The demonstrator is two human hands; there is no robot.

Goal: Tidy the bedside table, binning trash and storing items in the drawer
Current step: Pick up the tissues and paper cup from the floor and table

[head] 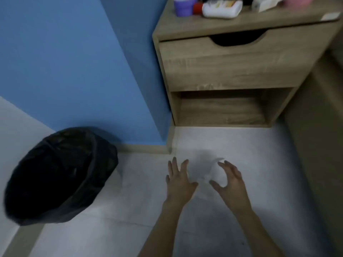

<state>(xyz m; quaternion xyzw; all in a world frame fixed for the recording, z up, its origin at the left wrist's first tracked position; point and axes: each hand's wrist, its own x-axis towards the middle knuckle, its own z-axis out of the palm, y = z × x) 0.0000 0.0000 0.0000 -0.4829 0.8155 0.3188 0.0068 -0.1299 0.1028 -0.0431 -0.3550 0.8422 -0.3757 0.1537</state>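
My left hand [179, 181] hovers low over the pale floor with its fingers spread and nothing in it. My right hand [231, 182] is cupped around a blurred white tissue [215, 170] that sits between its thumb and fingers. A bin lined with a black bag [61, 175] stands on the floor to the left of both hands. The wooden bedside table [185, 28] is ahead, and its drawer [232, 64] is closed. On the tabletop are a purple cup [182, 6], a white bottle with a red cap [221, 9] lying on its side, and a white box [267, 3].
A blue wall [74, 62] runs behind the bin. Under the drawer is an open shelf [222, 110]. A beige bed side [321, 136] borders the floor on the right. A pink item [297, 0] is cut off at the top edge.
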